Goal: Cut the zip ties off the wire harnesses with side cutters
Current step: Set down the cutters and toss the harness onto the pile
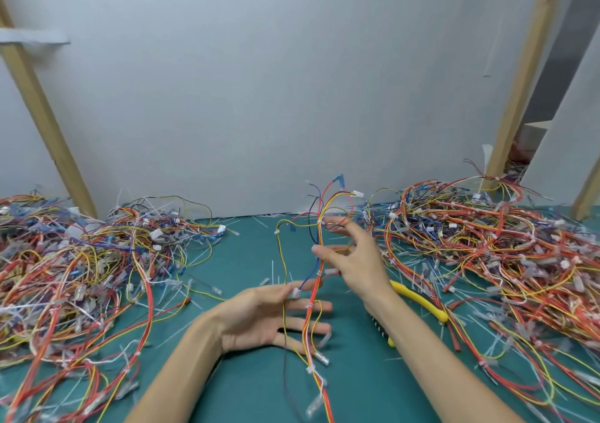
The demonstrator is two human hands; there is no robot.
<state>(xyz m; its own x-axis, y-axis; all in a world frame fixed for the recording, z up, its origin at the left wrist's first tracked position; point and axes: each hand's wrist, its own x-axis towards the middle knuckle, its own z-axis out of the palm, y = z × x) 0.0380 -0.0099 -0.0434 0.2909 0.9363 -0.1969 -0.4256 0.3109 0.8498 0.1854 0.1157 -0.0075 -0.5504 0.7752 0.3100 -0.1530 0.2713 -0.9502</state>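
A wire harness [312, 296] of red, yellow and blue wires runs upright between my hands over the green mat [246, 250]. White zip ties [310, 369] bind it at several spots. My left hand [269, 318] lies palm up with straight fingers, and the harness drapes across them. My right hand [350, 260] is higher, its thumb and fingertips pinching the harness loosely while the wire ends fan out above it. The side cutters [418, 299], with yellow handles, lie on the mat partly hidden behind my right forearm; neither hand touches them.
A big tangle of harnesses [65, 276] fills the left of the mat and another pile [487, 244] the right. Cut white tie pieces [272, 270] lie scattered between them. A white wall [292, 97] with slanted wooden struts [42, 114] closes off the back.
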